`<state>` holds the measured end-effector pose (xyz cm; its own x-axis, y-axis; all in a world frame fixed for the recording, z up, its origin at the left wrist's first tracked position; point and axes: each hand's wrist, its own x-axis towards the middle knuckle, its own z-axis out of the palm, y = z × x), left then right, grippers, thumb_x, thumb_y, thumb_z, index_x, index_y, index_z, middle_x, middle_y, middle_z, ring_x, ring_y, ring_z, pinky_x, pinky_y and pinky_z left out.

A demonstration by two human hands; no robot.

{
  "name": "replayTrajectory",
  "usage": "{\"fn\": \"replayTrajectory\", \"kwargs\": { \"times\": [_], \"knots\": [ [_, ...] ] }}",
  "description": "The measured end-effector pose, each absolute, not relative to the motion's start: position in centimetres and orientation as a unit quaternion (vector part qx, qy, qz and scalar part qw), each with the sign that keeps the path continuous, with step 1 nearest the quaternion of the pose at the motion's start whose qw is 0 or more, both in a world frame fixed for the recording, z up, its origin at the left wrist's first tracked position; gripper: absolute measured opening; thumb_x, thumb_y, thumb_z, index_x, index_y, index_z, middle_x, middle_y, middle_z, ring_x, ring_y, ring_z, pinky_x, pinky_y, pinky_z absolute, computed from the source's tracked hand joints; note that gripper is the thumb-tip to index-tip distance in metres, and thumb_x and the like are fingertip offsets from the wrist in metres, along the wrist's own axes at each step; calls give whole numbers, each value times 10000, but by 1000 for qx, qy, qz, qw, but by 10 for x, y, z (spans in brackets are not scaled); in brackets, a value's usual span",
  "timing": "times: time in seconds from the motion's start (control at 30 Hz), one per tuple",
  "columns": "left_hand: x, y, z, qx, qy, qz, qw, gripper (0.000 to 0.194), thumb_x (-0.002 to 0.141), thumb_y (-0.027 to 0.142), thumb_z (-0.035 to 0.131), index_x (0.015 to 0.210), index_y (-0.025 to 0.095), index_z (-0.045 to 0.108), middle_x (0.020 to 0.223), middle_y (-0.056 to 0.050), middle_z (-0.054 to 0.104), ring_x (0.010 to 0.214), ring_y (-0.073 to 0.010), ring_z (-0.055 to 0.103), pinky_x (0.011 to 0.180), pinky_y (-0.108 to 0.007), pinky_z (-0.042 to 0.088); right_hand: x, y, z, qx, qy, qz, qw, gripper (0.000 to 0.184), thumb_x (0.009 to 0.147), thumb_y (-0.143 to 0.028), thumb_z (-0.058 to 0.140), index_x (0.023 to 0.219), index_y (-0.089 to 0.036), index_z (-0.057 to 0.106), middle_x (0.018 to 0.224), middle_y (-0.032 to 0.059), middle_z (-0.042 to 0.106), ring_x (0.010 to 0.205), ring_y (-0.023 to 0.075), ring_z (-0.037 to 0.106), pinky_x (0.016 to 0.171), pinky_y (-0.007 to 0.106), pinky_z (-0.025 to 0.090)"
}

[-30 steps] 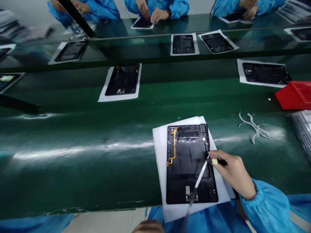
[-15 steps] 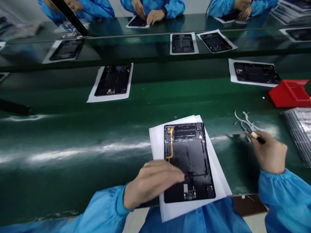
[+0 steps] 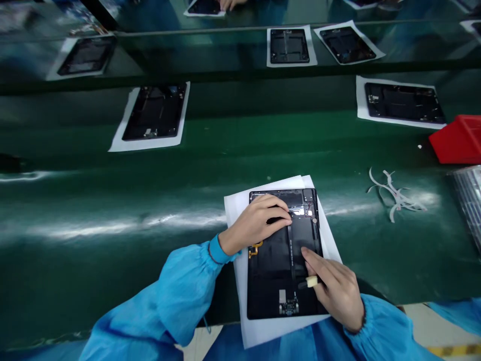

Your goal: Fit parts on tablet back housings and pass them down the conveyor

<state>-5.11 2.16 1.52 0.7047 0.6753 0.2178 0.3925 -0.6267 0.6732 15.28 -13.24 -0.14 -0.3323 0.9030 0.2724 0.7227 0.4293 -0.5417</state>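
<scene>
Where the left hand (image 3: pixel 261 218) bends over its upper part, an open tablet shell (image 3: pixel 265 286) lies beneath the fingers, extending toward the wearer and left of the right hand (image 3: pixel 336 288). A narrow dark strip (image 3: pixel 291 255) runs along the shell from the left fingertips, passing left of the right fingertips. White sheets (image 3: pixel 235 208) underlie the shell on a glossy green tabletop (image 3: pixel 112 200).

Well ahead of the left hand are more shells; beyond the right hand lie curled white strips (image 3: pixel 398 198), then a red bin (image 3: pixel 456 140). A co-worker's hand (image 3: pixel 230 4) shows at the far side.

The left hand is palm down, fingers bent and close together; contact with the strip cannot be confirmed. The right hand reaches inward, index finger extended, its curled fingers gripping a dark tool with a pale yellow band (image 3: pixel 311 282).
</scene>
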Motion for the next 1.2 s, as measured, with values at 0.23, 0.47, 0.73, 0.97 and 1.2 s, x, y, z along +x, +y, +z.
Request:
{"fn": "replayTrajectory", "kwargs": {
  "times": [0.23,0.47,0.73,0.97,1.2],
  "knots": [
    [-49,21,11,871,320,224,297,134,891,285,620,855,203,720,977,-30,693,921,-182,598,852,-342,434,156,-127,3,-504,-802,165,273,588,818,11,347,1368,-138,492,1208,99,664,1043,178,670,792,277,595],
    [-49,21,10,877,319,226,281,130,901,275,607,865,206,711,989,-24,687,926,-180,583,857,-338,419,157,-129,1,-506,-801,180,265,586,816,18,342,1361,-136,491,1229,99,653,1057,174,663,799,284,588],
    [-49,20,8,880,314,234,270,130,905,278,603,871,199,700,982,-26,685,924,-179,579,853,-331,422,157,-128,3,-508,-806,167,254,574,834,24,341,1369,-137,473,1243,95,645,1085,171,648,814,282,571],
    [-50,18,9,883,316,227,264,137,904,291,602,990,192,642,1011,-33,677,968,-193,581,884,-342,431,151,-128,26,-462,-856,149,180,388,942,-97,439,1323,-68,506,1275,148,613,862,171,698,684,285,551],
    [-47,13,14,857,368,235,273,372,879,276,631,1206,212,463,1084,-59,638,1007,-229,593,876,-379,465,142,-110,27,-457,-877,101,108,333,975,-165,430,1274,-87,556,1287,124,604,677,162,673,585,322,525]
  ]
}}
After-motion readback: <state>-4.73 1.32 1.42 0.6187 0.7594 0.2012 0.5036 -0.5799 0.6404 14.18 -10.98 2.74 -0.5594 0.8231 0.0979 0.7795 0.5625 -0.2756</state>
